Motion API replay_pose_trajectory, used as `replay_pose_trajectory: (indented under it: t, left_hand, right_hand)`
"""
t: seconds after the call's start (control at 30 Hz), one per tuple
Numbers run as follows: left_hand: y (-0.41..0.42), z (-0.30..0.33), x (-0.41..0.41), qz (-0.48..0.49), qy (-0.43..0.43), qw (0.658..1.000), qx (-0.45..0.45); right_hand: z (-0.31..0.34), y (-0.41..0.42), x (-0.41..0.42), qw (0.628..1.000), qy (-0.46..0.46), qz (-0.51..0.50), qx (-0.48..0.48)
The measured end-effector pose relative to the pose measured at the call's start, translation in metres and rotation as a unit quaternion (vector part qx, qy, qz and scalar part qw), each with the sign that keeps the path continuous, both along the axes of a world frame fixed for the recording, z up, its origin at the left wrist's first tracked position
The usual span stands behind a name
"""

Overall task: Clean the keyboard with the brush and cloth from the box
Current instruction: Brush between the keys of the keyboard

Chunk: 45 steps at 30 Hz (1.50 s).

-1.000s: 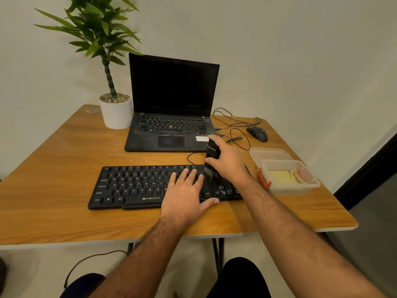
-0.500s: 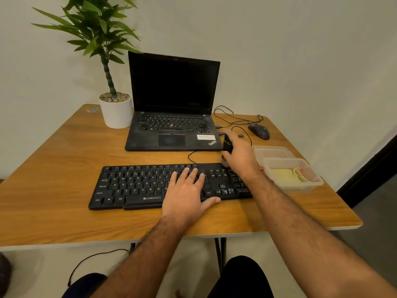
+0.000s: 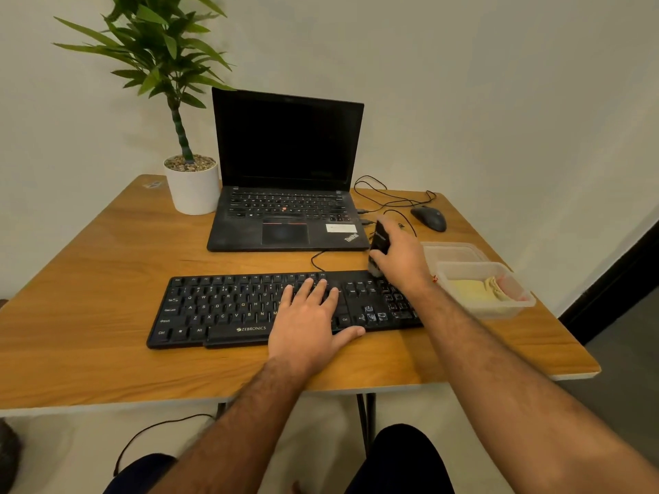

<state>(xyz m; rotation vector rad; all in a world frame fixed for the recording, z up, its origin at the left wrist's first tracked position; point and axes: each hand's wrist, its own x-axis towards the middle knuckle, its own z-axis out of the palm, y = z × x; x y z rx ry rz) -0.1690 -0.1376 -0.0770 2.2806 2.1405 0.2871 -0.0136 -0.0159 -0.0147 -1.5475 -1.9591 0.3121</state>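
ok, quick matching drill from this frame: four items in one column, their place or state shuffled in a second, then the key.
Items:
1. brush
2. cloth
3. left hand
4. mouse

Place or state:
A. lying inside the clear box
B. flat on the keyboard, holding nothing
C. far right of the table, cable attached, untouched
D. in the grip of the right hand, bristles at the keyboard's top right edge

Pairs: 1-D, 2-A, 3-B, 4-C
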Motion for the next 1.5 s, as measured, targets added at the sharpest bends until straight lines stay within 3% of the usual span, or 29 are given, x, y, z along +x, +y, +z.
replay_pose_trajectory:
  t: [0.13,0.27,0.5,0.73,0.87,1.0,1.17,1.33,1.5]
  left_hand:
    - [0.001,-0.001,0.0,0.004,0.001,1.0,0.001]
    - [0.001,-0.001,0.001,0.004,-0.002,1.0,0.004]
    - [0.0,-0.001,0.001,0.004,0.001,1.0,0.012]
    - [-0.001,0.0,0.001,0.005,0.001,1.0,0.016]
    - [-0.001,0.0,0.001,0.004,0.002,1.0,0.021]
    - [-0.001,-0.002,0.0,0.003,0.0,1.0,0.027]
    - [0.0,-0.002,-0.001,-0.005,-0.005,1.0,0.026]
    - [-0.001,-0.001,-0.001,-0.007,-0.004,1.0,0.021]
    - [0.001,-0.003,-0.001,-0.007,-0.006,1.0,0.023]
  right_hand:
    - [0.002,-0.012,0.004,0.996,0.086,-0.002,-0.021]
    - [-0.005,-0.035,0.002,0.999,0.03,0.023,0.02]
    - [-0.014,-0.067,0.017,0.999,0.022,0.04,0.025]
    - [0.013,-0.066,0.03,0.993,0.02,0.064,-0.099]
    - [0.007,-0.071,0.016,0.996,0.059,0.063,-0.022]
    - [-0.013,-0.086,0.024,0.995,0.044,0.084,-0.018]
    - [0.0,-0.092,0.046,0.992,0.017,0.09,-0.081]
    - [-0.003,-0.088,0.024,0.992,0.119,0.038,-0.029]
    - [-0.011,-0.097,0.025,0.992,0.103,0.067,-0.013]
